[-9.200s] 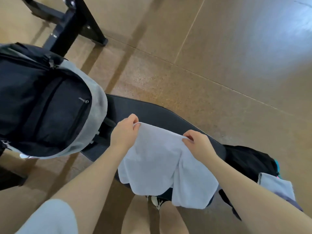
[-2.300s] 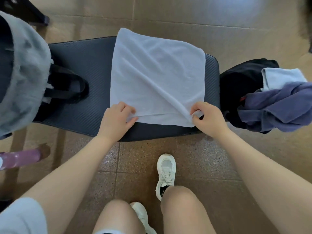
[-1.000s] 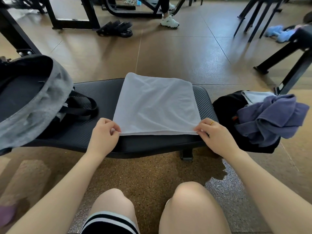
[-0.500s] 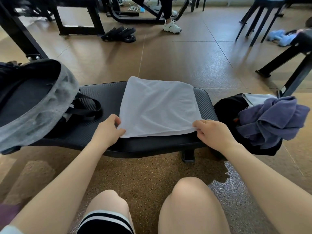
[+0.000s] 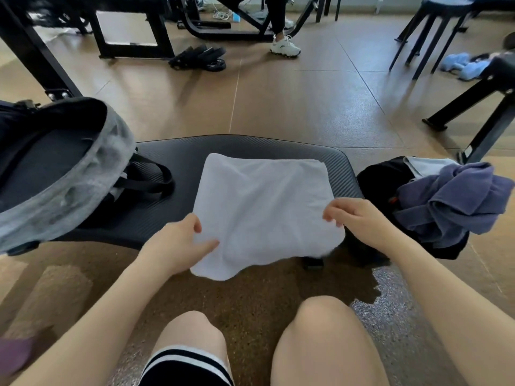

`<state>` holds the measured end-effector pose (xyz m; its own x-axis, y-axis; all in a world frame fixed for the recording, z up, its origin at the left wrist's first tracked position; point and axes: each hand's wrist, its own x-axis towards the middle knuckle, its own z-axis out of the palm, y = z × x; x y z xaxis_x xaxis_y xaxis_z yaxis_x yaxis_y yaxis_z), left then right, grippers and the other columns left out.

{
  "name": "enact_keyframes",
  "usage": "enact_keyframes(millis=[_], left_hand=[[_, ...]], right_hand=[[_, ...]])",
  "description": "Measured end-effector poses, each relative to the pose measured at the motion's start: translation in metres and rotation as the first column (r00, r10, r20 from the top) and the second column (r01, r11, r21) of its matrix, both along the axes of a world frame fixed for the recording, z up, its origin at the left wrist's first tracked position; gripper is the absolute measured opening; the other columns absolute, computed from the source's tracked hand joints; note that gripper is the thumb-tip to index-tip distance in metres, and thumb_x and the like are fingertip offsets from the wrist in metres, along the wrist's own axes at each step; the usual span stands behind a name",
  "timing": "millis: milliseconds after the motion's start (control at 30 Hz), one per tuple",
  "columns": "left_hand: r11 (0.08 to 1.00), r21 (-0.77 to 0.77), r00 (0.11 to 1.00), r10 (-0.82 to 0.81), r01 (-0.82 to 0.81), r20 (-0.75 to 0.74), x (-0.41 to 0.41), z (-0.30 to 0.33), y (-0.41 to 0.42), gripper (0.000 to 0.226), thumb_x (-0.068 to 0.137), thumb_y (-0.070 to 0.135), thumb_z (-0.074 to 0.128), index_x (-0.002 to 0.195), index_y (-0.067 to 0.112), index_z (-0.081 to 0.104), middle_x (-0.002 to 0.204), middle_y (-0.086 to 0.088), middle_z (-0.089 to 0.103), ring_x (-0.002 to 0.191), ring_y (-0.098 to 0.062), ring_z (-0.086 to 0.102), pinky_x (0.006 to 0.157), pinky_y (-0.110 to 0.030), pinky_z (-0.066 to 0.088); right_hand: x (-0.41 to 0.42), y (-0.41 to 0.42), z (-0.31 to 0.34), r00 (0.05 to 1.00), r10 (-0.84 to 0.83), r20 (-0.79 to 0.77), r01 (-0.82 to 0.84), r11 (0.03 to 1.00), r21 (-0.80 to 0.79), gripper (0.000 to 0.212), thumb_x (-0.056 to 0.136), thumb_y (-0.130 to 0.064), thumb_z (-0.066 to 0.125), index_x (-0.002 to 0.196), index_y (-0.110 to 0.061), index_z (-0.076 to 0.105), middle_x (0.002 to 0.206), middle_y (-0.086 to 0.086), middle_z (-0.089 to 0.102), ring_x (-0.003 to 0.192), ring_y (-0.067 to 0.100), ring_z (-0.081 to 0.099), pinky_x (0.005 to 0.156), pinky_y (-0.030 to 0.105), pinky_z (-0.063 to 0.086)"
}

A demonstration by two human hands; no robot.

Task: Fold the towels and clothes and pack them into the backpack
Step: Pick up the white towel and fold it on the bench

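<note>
A folded white towel [image 5: 262, 207] lies across the black padded bench [image 5: 250, 147], its near edge hanging over the front. My left hand [image 5: 178, 243] pinches the towel's near left corner. My right hand [image 5: 359, 218] holds its near right edge, fingers curled on the cloth. The grey and black backpack [image 5: 58, 174] lies on the bench's left end with its straps [image 5: 150, 179] toward the towel. A purple garment [image 5: 457, 201] and a pale cloth [image 5: 426, 165] sit on a black bag [image 5: 376, 179] to the right.
My bare knees are below the bench. Black frames [image 5: 131, 32] and slippers [image 5: 200, 57] stand on the brown floor behind, with a person's leg and white shoe [image 5: 284, 47]. Stool legs [image 5: 418, 43] and another bench frame [image 5: 479, 112] are at the right. Blue cloths [image 5: 457, 65] lie far right.
Both hands have pulled the towel's near edge toward me, so it now hangs off the bench front. The right hand has shifted up onto the cloth. The head has tilted up slightly.
</note>
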<state>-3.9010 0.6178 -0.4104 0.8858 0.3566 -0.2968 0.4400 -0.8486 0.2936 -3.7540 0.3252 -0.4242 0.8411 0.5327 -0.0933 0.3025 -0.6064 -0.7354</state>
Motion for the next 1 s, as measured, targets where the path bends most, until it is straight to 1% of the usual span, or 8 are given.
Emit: enact_keyframes(millis=[133,300,400,533,600,733,867,1000], left_hand=[[0.993,0.031,0.893,-0.119,0.117,0.434,0.052,-0.019,-0.004,0.027,0.095,0.019,0.047,0.119,0.009,0.051,0.117,-0.006,0.051,0.107,-0.025,0.051,0.083,-0.031,0.040],[0.988,0.031,0.924,-0.150,0.149,0.351,0.106,-0.047,-0.004,0.038,0.099,0.019,0.035,0.135,0.008,0.041,0.148,-0.004,0.032,0.134,-0.023,0.030,0.106,-0.031,0.024],[0.986,0.136,0.924,-0.141,0.098,0.355,0.129,-0.051,0.006,0.035,0.099,0.018,0.034,0.130,0.008,0.045,0.142,-0.006,0.039,0.126,-0.027,0.038,0.097,-0.039,0.034],[0.987,0.156,0.959,-0.067,0.024,0.276,0.158,-0.042,0.020,0.040,0.100,0.016,0.030,0.140,0.015,0.033,0.149,0.000,0.026,0.123,-0.029,0.040,0.091,-0.042,0.038],[0.980,0.197,0.977,-0.068,0.027,0.203,0.169,-0.041,0.030,0.040,0.101,0.019,0.029,0.140,0.014,0.032,0.147,-0.005,0.029,0.118,-0.034,0.044,0.092,-0.045,0.040],[0.972,0.232,0.983,-0.083,0.043,0.166,0.180,-0.043,0.049,0.021,0.098,0.012,0.032,0.108,0.004,0.048,0.110,-0.013,0.044,0.095,-0.033,0.049,0.081,-0.042,0.043],[0.978,0.193,0.948,0.014,-0.079,0.317,0.174,-0.040,0.060,0.019,0.097,0.016,0.040,0.097,0.002,0.053,0.097,-0.013,0.045,0.087,-0.033,0.049,0.072,-0.038,0.036],[0.971,0.188,0.941,0.081,-0.150,0.330,0.170,-0.039,0.065,0.021,0.096,0.016,0.045,0.104,0.000,0.056,0.106,-0.019,0.049,0.094,-0.037,0.050,0.075,-0.037,0.034]], right_hand=[[0.034,0.025,-0.014,0.940,-0.331,0.086,0.328,0.943,0.056,0.016,0.092,-0.013,0.052,0.103,-0.015,0.063,0.097,-0.001,0.064,0.090,0.015,0.058,0.076,0.022,0.038],[0.082,0.046,-0.026,0.901,-0.432,0.030,0.432,0.902,0.005,0.028,0.092,-0.012,0.047,0.117,-0.006,0.057,0.115,0.007,0.062,0.109,0.024,0.054,0.086,0.026,0.038],[0.108,0.056,-0.033,0.879,-0.477,0.029,0.477,0.879,-0.012,0.016,0.091,-0.019,0.049,0.096,-0.009,0.060,0.095,0.007,0.058,0.093,0.023,0.053,0.071,0.027,0.037],[0.128,0.064,-0.035,0.862,-0.506,-0.008,0.506,0.862,0.030,0.028,0.084,-0.018,0.058,0.108,-0.006,0.064,0.108,0.008,0.066,0.103,0.025,0.059,0.088,0.030,0.043],[0.133,0.066,-0.034,0.878,-0.479,0.011,0.478,0.877,0.047,0.024,0.083,-0.013,0.059,0.105,-0.007,0.065,0.104,0.006,0.066,0.097,0.020,0.059,0.082,0.025,0.042],[0.141,0.067,-0.032,0.900,-0.436,0.010,0.431,0.894,0.126,0.016,0.084,-0.008,0.059,0.100,-0.007,0.063,0.091,0.001,0.059,0.083,0.013,0.052,0.057,0.015,0.035],[0.152,0.073,-0.028,0.914,-0.404,0.019,0.393,0.899,0.193,0.011,0.084,-0.007,0.059,0.094,-0.006,0.063,0.085,0.003,0.059,0.080,0.016,0.052,0.062,0.023,0.037],[0.156,0.083,-0.032,0.934,-0.337,0.122,0.331,0.941,0.065,0.011,0.086,-0.013,0.059,0.094,-0.010,0.064,0.091,0.002,0.060,0.082,0.015,0.051,0.071,0.021,0.032]])
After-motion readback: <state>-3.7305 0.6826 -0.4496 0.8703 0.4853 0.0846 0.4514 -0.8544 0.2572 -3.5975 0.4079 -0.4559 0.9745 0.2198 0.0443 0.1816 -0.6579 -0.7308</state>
